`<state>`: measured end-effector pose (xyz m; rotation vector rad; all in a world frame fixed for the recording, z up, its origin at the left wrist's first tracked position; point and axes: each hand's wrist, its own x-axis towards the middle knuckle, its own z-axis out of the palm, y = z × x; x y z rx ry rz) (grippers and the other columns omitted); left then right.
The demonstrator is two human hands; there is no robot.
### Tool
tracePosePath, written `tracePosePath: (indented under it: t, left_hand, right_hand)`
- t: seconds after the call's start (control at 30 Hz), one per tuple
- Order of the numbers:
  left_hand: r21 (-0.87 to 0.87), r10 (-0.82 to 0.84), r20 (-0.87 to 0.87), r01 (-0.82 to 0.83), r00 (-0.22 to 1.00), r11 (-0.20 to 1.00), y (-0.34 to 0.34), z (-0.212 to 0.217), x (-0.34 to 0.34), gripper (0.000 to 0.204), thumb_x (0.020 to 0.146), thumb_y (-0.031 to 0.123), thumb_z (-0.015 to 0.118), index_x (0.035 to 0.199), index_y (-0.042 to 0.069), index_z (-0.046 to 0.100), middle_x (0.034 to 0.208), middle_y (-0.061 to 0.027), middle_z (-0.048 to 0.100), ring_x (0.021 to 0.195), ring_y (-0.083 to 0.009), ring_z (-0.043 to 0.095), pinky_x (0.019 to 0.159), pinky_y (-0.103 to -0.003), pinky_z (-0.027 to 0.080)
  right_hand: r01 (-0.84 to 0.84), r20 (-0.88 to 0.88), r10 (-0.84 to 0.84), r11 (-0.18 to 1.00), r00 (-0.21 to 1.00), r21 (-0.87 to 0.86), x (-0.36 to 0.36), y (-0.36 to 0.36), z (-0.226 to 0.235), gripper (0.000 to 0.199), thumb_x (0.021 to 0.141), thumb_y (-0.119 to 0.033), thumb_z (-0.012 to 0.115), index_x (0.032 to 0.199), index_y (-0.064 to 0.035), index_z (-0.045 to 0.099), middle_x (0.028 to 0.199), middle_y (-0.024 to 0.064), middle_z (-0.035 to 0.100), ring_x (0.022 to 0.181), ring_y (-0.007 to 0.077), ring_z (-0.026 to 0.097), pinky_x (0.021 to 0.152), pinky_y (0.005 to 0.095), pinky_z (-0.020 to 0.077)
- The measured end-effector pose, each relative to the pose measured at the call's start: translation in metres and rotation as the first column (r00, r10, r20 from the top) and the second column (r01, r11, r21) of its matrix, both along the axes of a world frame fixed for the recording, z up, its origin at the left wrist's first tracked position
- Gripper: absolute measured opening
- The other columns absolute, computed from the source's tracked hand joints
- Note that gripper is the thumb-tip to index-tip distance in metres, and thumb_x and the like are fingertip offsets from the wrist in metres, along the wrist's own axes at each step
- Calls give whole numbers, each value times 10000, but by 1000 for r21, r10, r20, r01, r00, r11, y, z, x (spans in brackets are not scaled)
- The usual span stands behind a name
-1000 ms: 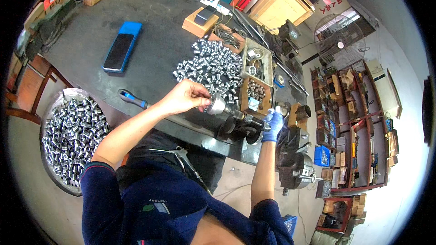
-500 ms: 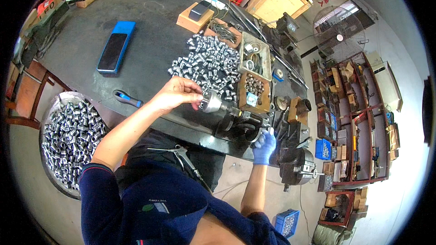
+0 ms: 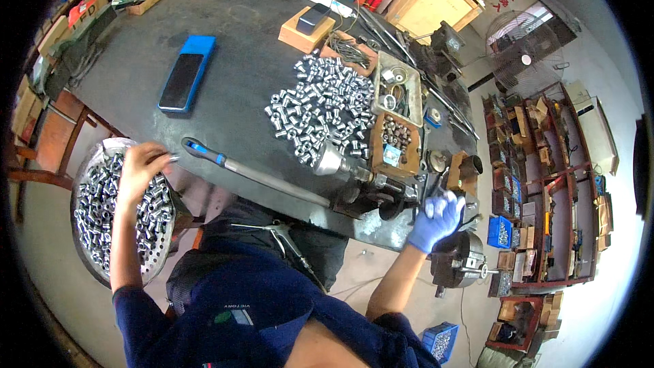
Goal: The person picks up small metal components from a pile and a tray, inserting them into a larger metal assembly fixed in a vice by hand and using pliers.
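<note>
My left hand, bare, is over the inner edge of a round perforated metal tray heaped with small shiny metal fittings. Its thumb and fingers pinch a small metal fitting, partly blurred. On the bench edge lies a clamping fixture with a cone-shaped metal head, pointing left. Just right of that fixture is my right hand, in a pale blue glove, its fingers curled; whatever they may hold is hidden. A loose pile of similar fittings covers the bench behind the cone head.
A long metal bar with a black-blue handle lies along the bench's near edge. Behind it is a phone on a blue box. A cardboard box of small parts, a grey tray and a vise stand right. An air gun hangs below.
My left hand has left the cone head and swung left to the tray with a small fitting pinched. My right hand has shifted right and away from the fixture's near side.
</note>
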<state>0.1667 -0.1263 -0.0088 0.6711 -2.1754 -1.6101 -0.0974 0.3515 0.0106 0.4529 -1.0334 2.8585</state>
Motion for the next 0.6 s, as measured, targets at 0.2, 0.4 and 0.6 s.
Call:
tracePosePath:
  t: [0.2,0.4,0.6]
  left_hand:
    - [-856,501,346,50,793,514,-19,-12,54,217,702,110,631,884,1,588,745,-202,594,745,-353,583,655,-423,445]
    - [-646,-164,135,212,977,733,66,2,-87,162,738,156,602,855,48,632,816,-125,613,771,-304,600,665,-390,474]
    - [-790,-408,121,337,905,513,101,-53,-203,145,751,142,586,877,80,620,845,-136,599,761,-339,584,649,-430,469]
  right_hand:
    - [-35,229,32,999,973,9,47,23,-47,436,897,-396,448,798,10,571,466,-3,363,369,85,297,348,199,268]
    - [394,-15,-473,717,881,575,35,41,-56,356,804,-327,619,772,26,590,508,5,485,407,63,416,390,190,333]
    - [497,-537,-59,477,841,725,115,-46,97,345,683,-318,697,873,-34,645,693,43,626,564,152,580,500,259,460]
